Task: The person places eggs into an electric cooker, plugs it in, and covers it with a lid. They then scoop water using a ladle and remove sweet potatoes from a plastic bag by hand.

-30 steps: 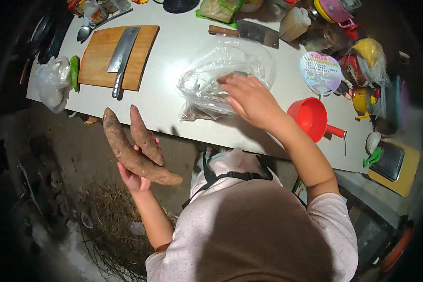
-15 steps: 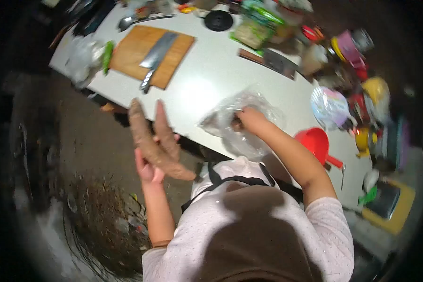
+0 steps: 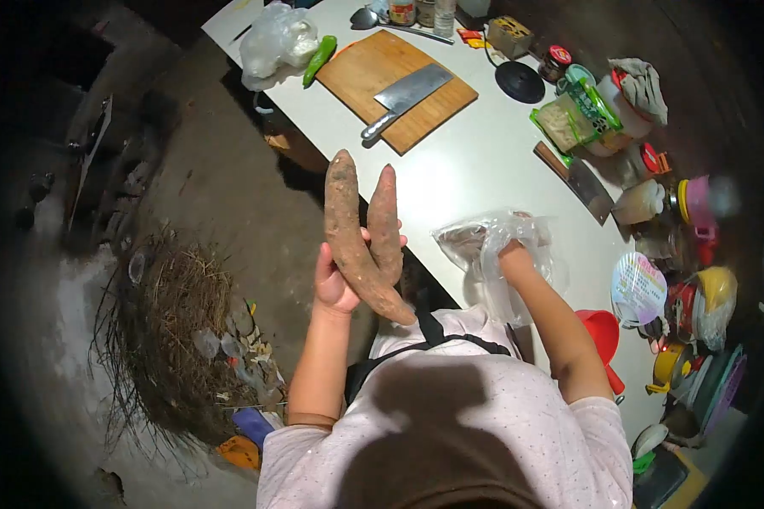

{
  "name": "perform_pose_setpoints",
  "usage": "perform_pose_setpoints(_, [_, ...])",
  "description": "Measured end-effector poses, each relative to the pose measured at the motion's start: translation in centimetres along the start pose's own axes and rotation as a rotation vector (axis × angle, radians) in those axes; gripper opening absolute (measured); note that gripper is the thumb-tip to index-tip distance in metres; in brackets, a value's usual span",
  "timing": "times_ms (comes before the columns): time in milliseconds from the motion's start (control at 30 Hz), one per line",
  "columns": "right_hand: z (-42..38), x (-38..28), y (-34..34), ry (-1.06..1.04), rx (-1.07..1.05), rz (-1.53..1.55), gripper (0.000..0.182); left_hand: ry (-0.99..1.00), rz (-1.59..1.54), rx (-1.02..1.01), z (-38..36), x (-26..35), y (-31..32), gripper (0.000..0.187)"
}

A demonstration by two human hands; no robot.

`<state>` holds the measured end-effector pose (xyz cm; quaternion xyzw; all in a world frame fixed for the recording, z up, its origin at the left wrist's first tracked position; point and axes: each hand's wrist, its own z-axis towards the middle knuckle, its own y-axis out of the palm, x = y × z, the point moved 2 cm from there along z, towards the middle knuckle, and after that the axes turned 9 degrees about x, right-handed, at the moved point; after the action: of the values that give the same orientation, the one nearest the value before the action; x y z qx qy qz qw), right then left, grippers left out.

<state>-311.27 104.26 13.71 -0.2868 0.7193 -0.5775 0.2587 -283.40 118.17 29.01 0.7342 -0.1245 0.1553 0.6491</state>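
Note:
My left hand is closed around two brown sweet potatoes, held up off the table's front edge. The longer sweet potato is curved and lies across the palm; the shorter sweet potato rests behind it against the fingers. On the right, my right hand reaches into a clear plastic bag at the table edge. The bag's film covers its fingers, so I cannot make out whether they grip anything. Something dark shows through the bag's left part.
A cleaver lies on a wooden cutting board, near a green pepper and a white plastic bag. Another cleaver, a red scoop and several jars line the white table's right side. Dry twigs lie on the floor.
The view has swung, so the table and both hands sit further right. My right hand has sunk deeper into the plastic bag. My left hand keeps hold of both sweet potatoes.

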Motion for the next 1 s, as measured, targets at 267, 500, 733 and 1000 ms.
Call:
perform_pose_setpoints(267, [-0.4,-1.9,-5.0,0.066,-0.057,0.124,0.030,0.010,0.006,0.000,-0.3,-0.1,0.3,0.061])
perform_pose_setpoints(500, [-4.6,-1.6,-11.7,0.206,-0.149,0.189,0.070,-0.023,0.067,0.016,1.0,-1.0,0.2,0.064])
perform_pose_setpoints(733, [-10.7,1.8,-16.1,0.390,-0.253,0.381,0.094,-0.071,0.008,0.079,1.9,-2.5,0.1,0.062])
perform_pose_setpoints(1000, [-15.7,1.3,-13.1,0.650,0.174,1.741,0.095,-0.158,-0.017,0.028,2.6,-4.4,1.0,0.062])
